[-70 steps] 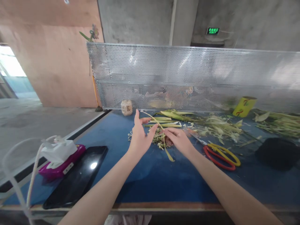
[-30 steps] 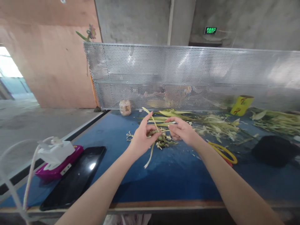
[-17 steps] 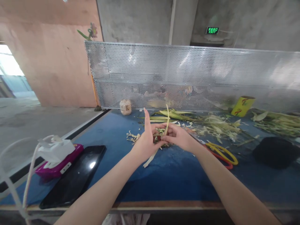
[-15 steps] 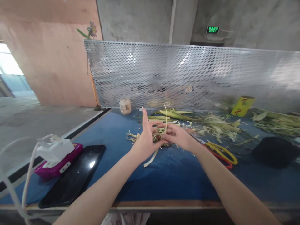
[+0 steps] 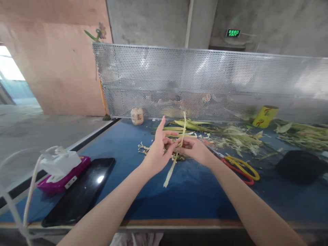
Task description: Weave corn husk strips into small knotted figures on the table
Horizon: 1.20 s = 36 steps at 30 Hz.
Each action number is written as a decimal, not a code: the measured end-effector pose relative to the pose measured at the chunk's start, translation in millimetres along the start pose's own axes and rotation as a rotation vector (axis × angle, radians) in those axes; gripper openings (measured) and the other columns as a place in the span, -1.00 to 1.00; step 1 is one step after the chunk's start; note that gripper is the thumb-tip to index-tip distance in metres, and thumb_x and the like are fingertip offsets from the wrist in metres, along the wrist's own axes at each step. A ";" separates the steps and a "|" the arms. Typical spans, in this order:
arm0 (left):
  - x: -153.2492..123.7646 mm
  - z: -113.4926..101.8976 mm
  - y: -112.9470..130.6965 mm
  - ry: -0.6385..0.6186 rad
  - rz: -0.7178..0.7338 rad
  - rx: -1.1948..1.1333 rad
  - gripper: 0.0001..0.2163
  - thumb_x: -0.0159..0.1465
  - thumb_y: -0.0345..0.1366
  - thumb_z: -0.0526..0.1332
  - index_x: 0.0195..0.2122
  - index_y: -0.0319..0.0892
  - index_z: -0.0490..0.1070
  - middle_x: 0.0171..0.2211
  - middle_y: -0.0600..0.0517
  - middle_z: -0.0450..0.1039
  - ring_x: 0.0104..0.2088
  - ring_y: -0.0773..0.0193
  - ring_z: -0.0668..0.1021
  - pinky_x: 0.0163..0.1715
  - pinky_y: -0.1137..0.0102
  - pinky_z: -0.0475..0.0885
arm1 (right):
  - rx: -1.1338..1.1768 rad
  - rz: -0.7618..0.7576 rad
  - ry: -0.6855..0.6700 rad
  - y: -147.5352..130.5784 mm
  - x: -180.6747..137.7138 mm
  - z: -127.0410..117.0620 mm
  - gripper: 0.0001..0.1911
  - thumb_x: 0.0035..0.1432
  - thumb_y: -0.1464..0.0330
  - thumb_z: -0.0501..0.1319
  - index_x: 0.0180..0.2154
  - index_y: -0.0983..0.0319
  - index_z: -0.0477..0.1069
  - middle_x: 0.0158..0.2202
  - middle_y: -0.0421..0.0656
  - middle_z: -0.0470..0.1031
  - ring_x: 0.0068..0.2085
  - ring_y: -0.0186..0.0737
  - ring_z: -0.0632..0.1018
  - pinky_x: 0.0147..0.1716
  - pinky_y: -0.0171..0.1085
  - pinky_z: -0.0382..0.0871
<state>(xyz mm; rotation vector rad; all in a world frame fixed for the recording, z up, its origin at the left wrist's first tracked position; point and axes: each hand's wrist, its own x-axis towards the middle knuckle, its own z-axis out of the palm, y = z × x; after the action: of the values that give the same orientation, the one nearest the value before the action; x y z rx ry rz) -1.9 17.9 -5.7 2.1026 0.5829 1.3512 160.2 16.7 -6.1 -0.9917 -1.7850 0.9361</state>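
Observation:
Both hands meet above the blue table (image 5: 184, 194) and share one long pale-green leaf strip (image 5: 171, 171). My left hand (image 5: 157, 150) pinches it with thumb and middle fingers while the index finger points up. My right hand (image 5: 194, 150) pinches the same strip from the right. The strip runs from above the fingers down to a loose end hanging over the table. Just beyond the hands lies a small heap of plant trimmings (image 5: 145, 148).
Red and yellow scissors (image 5: 243, 167) lie to the right, with green stalks (image 5: 222, 133), a yellow cup (image 5: 265, 116) and a black object (image 5: 298, 165). A black phone (image 5: 82, 191) and magenta tissue box (image 5: 63, 171) sit left. A perforated metal screen (image 5: 205, 82) backs the table.
The hands rose from the trimmings heap, and the strip turned from lying slantwise to standing nearly upright between both pinches. Its lower end now hangs freer over the table.

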 end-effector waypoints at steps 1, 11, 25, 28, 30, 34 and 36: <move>0.6 -0.3 0.2 -0.003 -0.009 0.007 -0.33 0.20 -0.45 0.05 0.22 0.02 -0.35 -0.11 -0.05 0.28 -0.47 0.44 0.35 -0.44 0.42 0.35 | 0.009 -0.020 0.023 0.0 0.2 -0.3 -0.78 -0.06 0.27 0.24 -0.33 0.22 0.41 -0.47 -0.24 0.37 -0.49 -0.39 0.36 -0.45 -0.33 0.26; 12.8 -8.8 1.1 0.096 -0.172 -0.319 -0.27 0.13 -0.45 0.15 0.23 -0.14 -0.30 -0.29 -0.04 0.47 -0.58 0.46 0.35 -0.53 0.44 0.39 | -0.055 -0.006 0.035 -3.5 1.8 -1.9 -0.86 -0.01 0.30 0.20 -0.42 0.24 0.43 -0.70 -0.33 0.27 -0.65 -0.47 0.27 -0.63 -0.39 0.13; -0.9 -4.1 -1.3 0.228 0.225 0.648 -0.35 0.15 -0.34 0.15 0.20 -0.13 -0.19 -0.25 -0.01 0.44 -0.16 0.20 0.44 -0.09 0.19 0.18 | 0.175 -0.005 0.227 -2.3 2.7 -1.8 -0.75 -0.05 0.24 0.22 -0.35 0.27 0.36 -0.69 -0.32 0.32 -0.73 -0.53 0.18 -0.73 -0.42 0.04; -1.4 -0.1 -3.0 0.073 0.099 0.597 -0.35 0.18 -0.39 0.11 0.21 -0.08 -0.26 -0.27 0.04 0.47 -0.19 0.23 0.47 -0.13 0.20 0.21 | 0.180 -0.011 0.216 -6.2 2.5 0.6 -0.73 -0.08 0.24 0.24 -0.34 0.27 0.35 -0.69 -0.32 0.32 -0.72 -0.51 0.21 -0.74 -0.42 0.03; -1.4 1.1 -3.9 0.025 0.043 0.523 -0.36 0.19 -0.43 0.08 0.21 -0.07 -0.27 -0.33 0.08 0.48 -0.24 0.26 0.49 -0.13 0.20 0.23 | 0.151 0.007 0.192 -8.6 1.5 2.3 -0.73 -0.11 0.27 0.26 -0.33 0.26 0.35 -0.68 -0.32 0.32 -0.68 -0.47 0.29 -0.72 -0.42 0.07; -1.6 2.6 -1.1 0.030 0.012 0.361 -0.33 0.18 -0.43 0.09 0.22 -0.17 -0.31 -0.44 0.09 0.45 -0.31 0.27 0.48 -0.14 0.24 0.29 | 0.068 -0.007 0.155 -10.7 -1.0 0.6 -0.75 -0.09 0.30 0.25 -0.31 0.26 0.39 -0.62 -0.28 0.36 -0.59 -0.41 0.37 -0.64 -0.39 0.19; -1.7 3.5 0.8 0.051 -0.010 0.301 -0.30 0.17 -0.42 0.10 0.23 -0.23 -0.37 -0.46 0.07 0.43 -0.34 0.25 0.48 -0.14 0.23 0.31 | 0.062 -0.026 0.148 -10.2 -1.7 -1.2 -0.79 -0.07 0.30 0.24 -0.33 0.25 0.41 -0.56 -0.25 0.40 -0.55 -0.41 0.39 -0.58 -0.37 0.24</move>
<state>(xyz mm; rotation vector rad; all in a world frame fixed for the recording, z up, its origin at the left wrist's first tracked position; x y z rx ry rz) 0.8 15.4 -7.5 2.3009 0.8635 1.3857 159.4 11.3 2.7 -0.9706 -1.6330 0.8737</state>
